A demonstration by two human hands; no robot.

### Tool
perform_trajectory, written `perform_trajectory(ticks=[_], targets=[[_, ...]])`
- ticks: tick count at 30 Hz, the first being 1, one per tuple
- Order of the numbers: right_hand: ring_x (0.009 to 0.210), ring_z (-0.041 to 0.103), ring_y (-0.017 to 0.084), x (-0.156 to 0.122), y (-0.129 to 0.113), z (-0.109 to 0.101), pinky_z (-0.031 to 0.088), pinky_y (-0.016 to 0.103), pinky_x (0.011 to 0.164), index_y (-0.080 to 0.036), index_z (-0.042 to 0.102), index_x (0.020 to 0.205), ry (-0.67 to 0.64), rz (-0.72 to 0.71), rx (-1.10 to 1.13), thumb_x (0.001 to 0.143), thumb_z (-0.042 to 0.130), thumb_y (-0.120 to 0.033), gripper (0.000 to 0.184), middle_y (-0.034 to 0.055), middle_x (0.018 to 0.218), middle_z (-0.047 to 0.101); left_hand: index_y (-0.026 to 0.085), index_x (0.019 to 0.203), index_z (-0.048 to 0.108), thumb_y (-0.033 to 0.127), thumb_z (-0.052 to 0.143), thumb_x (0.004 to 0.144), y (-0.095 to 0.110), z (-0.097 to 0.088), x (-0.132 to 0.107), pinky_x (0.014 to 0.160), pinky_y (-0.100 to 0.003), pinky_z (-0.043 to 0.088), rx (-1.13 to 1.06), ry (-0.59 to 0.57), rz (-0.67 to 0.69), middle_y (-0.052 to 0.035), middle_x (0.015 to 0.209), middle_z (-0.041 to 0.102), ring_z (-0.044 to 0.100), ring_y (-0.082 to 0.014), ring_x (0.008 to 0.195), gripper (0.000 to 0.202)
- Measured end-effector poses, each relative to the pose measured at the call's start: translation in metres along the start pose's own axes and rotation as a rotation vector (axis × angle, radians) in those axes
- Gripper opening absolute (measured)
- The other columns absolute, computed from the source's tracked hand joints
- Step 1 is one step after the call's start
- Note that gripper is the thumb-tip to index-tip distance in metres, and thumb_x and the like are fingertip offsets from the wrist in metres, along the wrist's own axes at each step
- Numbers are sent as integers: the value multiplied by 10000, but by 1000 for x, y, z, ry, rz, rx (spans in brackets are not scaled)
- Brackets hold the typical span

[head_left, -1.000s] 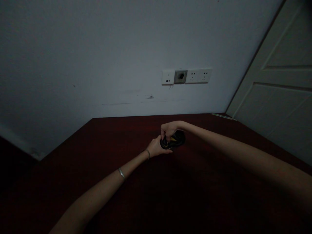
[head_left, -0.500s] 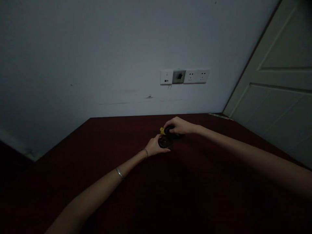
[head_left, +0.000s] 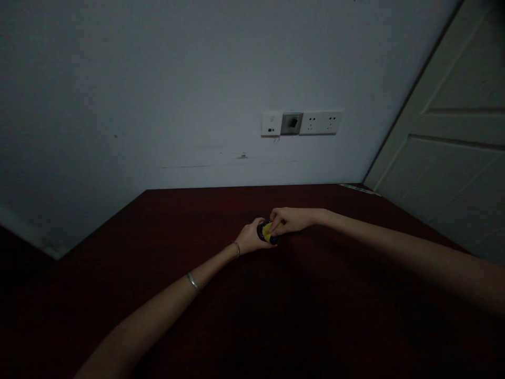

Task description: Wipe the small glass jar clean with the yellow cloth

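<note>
My left hand [head_left: 248, 238] curls round the side of a small dark round container [head_left: 260, 231] with a glossy rim, low over the table. Over its mouth, my right hand [head_left: 291, 218] pinches a yellow and black piece [head_left: 268, 232]. The yellow part shows between the fingertips and the container's rim. Whether it sits inside the mouth or on top of it, I cannot tell. The right fingers hide part of the piece, and the dim light blurs its kind.
The dark red table [head_left: 189, 210] meets a pale wall [head_left: 197, 95] at the back. A row of sockets and a switch [head_left: 302, 123] is set in the wall. A panelled door [head_left: 445, 158] stands at the right, and a thin strip [head_left: 360, 189] lies at the table's back right edge.
My right hand has come down and nearer, bringing the yellow and black piece from behind the container onto its mouth. The left hand keeps its hold in nearly the same place.
</note>
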State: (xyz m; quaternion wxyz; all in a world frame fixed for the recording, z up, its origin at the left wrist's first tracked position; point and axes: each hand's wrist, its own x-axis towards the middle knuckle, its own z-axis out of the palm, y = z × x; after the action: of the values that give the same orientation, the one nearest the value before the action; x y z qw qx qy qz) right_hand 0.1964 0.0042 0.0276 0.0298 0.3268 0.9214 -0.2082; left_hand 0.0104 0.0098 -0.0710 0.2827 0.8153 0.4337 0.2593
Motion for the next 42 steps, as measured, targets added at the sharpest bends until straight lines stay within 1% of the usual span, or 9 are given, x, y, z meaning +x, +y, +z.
perform_trajectory(ticks=[5, 8, 10, 15, 20, 26, 33, 37, 42], targets=[[832, 549, 161, -8, 2, 5, 412, 282, 782, -209, 674, 1123, 111, -26, -144, 852, 565, -253, 296, 87, 1014, 617, 171, 1202, 484, 533, 781, 523, -1, -1, 0, 810, -360, 505, 29, -7, 4, -98, 1071, 654, 634, -284, 971, 825], [841, 545, 164, -12, 3, 2, 393, 290, 737, -196, 618, 1183, 189, -108, -326, 861, 560, -246, 332, 99, 1065, 574, 164, 1216, 472, 554, 769, 534, -1, -2, 0, 815, -373, 504, 35, -12, -11, -104, 1068, 658, 631, -295, 977, 840], [874, 538, 186, -9, 3, 0, 364, 308, 725, -192, 626, 1138, 211, -183, -491, 851, 576, -234, 295, 90, 1054, 590, 160, 1222, 466, 562, 769, 530, -1, -2, 0, 826, -381, 503, 38, -16, -22, -109, 1073, 658, 627, -303, 996, 855], [883, 513, 200, 10, -5, 2, 295, 339, 717, -189, 658, 866, 178, -467, -851, 832, 608, -175, 62, 49, 996, 647, 157, 1191, 483, 549, 778, 525, -2, -2, 2, 851, -399, 499, 55, -17, -8, -115, 1097, 654, 619, -323, 1027, 827], [1011, 490, 203, 18, -1, 4, 276, 348, 746, -177, 626, 957, 119, -659, -981, 901, 519, -148, 124, 43, 980, 660, 147, 1227, 466, 544, 782, 526, -1, -6, 2, 839, -401, 501, 44, -22, -11, -122, 1075, 667, 627, -332, 1014, 865], [988, 491, 201, 21, 6, 3, 275, 347, 754, -177, 641, 885, 49, -494, -914, 898, 532, -165, 111, 39, 966, 672, 154, 1278, 430, 520, 786, 540, 2, -8, 0, 869, -391, 488, 53, -26, -13, -117, 1112, 658, 618, -325, 1044, 897], [913, 552, 210, 28, -11, 5, 325, 325, 723, -145, 669, 714, 17, -213, -828, 797, 625, -126, 96, 86, 910, 690, 159, 1206, 482, 502, 784, 552, 1, -5, 1, 866, -386, 492, 47, -5, 7, -109, 1109, 657, 618, -308, 1039, 797], [845, 616, 229, 31, -23, 7, 375, 319, 699, -112, 697, 790, -7, -27, -753, 807, 577, -145, 126, 135, 816, 695, 151, 1185, 497, 512, 784, 543, 1, -3, 0, 835, -382, 505, 60, 10, -15, -120, 1078, 665, 627, -311, 1013, 791], [759, 660, 250, 37, -32, 4, 406, 285, 576, -95, 714, 904, -57, 168, -612, 765, 574, -192, 220, 166, 838, 704, 154, 1186, 502, 518, 785, 538, 1, -3, 0, 848, -384, 507, 44, 8, -8, -121, 1105, 658, 620, -312, 1031, 795]])
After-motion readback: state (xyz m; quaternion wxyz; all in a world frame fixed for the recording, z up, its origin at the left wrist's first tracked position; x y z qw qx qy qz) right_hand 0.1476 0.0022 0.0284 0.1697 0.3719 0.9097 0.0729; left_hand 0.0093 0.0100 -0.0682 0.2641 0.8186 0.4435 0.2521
